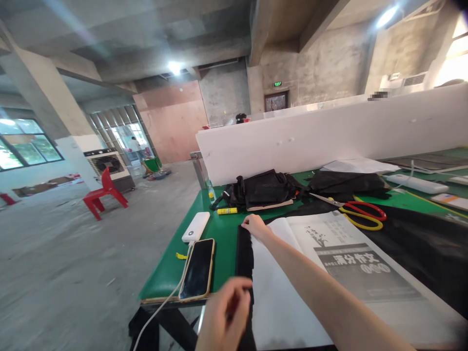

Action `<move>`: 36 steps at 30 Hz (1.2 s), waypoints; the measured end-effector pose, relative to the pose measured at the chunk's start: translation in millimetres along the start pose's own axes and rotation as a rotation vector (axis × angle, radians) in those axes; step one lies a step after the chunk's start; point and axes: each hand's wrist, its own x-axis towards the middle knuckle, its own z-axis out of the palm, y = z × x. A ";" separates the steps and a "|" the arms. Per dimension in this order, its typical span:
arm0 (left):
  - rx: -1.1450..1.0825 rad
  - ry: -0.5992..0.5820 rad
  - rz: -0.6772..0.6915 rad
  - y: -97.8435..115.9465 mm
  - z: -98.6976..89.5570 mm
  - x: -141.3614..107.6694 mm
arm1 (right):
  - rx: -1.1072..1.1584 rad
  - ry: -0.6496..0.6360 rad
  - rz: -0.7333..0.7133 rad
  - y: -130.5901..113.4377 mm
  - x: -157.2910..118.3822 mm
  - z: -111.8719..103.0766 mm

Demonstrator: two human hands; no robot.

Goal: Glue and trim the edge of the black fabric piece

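An open book (288, 287) lies before me, a white page on the left and a grey printed page with Chinese characters on the right. Black fabric (244, 253) sticks out as a strip along its left side; more spreads to the right. My right hand (256, 227) reaches across the page, its fingertips pinched at the strip's far end. Nearer to me, my left hand (226, 312) is slightly blurred, with curled fingers beside the strip's near part; what they hold, if anything, is hidden. Scissors (360, 214) with red and yellow handles rest beyond the book.
A phone (197, 268) and white power bank (196, 226) with a cable lie at the green table's (164, 273) left edge. Behind are a yellow glue stick (227, 211), a black bag (268, 189) and a white partition (329, 131). A red chair (106, 192) stands left.
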 end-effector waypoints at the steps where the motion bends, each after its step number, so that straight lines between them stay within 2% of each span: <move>1: 0.010 0.104 0.069 -0.8 -4.8 22.9 | -0.002 -0.002 -0.002 0.2 0.4 -0.7; 3: 0.225 0.251 0.152 -7.9 -4.7 70.2 | -0.005 -0.007 -0.005 0.5 0.9 -3.0; 4: 0.403 0.262 0.150 -14.1 0.1 92.6 | -0.008 -0.008 -0.008 0.6 0.9 -4.3; 7: 0.533 0.206 0.109 -38.2 25.2 144.8 | -0.016 -0.003 -0.020 0.6 0.4 -7.1; 10: 0.612 0.149 0.073 -58.0 48.6 169.1 | -0.026 0.008 -0.031 -0.3 -1.2 -6.3; 13: 0.673 0.148 0.054 -66.1 59.5 172.7 | -0.047 0.008 -0.034 -2.4 -2.4 -3.8; 16: 0.724 0.163 0.072 -66.2 61.7 169.3 | -0.080 0.005 -0.025 -5.4 0.1 -5.1; 21: 0.756 0.192 0.066 -65.8 64.5 168.7 | -0.193 0.070 -0.011 -14.1 17.1 -25.5; 24: 0.754 0.215 0.049 -67.1 66.5 170.8 | -0.258 0.142 -0.074 -25.9 34.1 -38.7; 26: 0.749 0.223 0.046 -67.8 66.7 171.6 | -0.293 0.142 -0.156 -35.5 47.7 -41.1; 31: 0.711 0.201 0.025 -68.0 64.3 172.1 | -0.349 0.015 -0.306 -50.2 80.8 -20.1; 36: 0.672 0.187 0.016 -68.1 60.8 172.3 | -0.304 -0.015 -0.177 -51.1 99.7 11.1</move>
